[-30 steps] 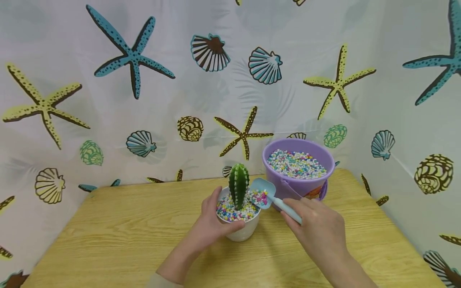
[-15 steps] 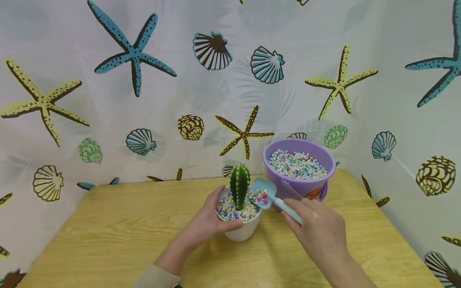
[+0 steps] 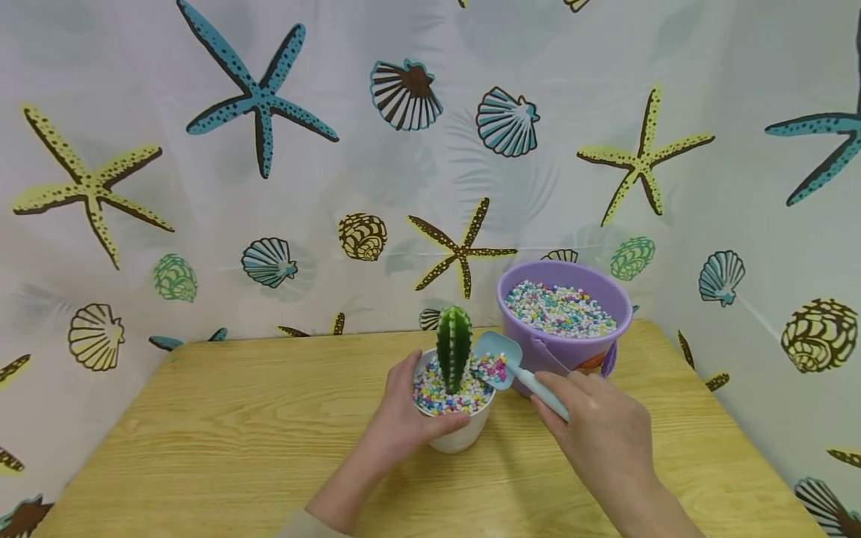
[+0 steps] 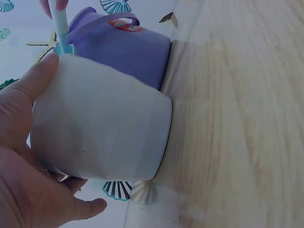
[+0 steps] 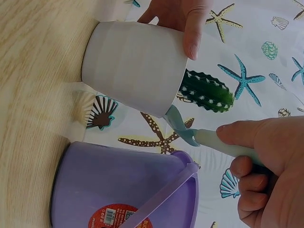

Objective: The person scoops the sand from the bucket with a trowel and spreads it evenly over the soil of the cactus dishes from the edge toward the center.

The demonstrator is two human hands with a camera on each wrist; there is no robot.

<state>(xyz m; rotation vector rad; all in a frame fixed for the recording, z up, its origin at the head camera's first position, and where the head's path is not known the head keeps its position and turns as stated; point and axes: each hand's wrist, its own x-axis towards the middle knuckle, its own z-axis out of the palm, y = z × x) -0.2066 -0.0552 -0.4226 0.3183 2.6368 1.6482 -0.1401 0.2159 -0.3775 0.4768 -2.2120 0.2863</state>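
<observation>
A white pot (image 3: 460, 433) stands on the wooden table (image 3: 202, 441), holding a green cactus (image 3: 454, 347) set in coloured pebbles. My left hand (image 3: 402, 418) grips the pot's left side (image 4: 102, 133), thumb over its rim (image 5: 194, 33). My right hand (image 3: 602, 426) holds the handle of a light blue scoop (image 3: 501, 362), whose bowl, loaded with pebbles, sits over the pot's right rim beside the cactus (image 5: 206, 92). The scoop's handle (image 5: 223, 145) lies between thumb and curled fingers.
A purple bucket (image 3: 563, 317) full of coloured pebbles stands just behind and right of the pot, its side (image 5: 123, 185) nearly touching the pot. A curtain printed with starfish and shells encloses the table at the back and right.
Both hands, the pot and the scoop have held their positions; only the head view has shifted slightly.
</observation>
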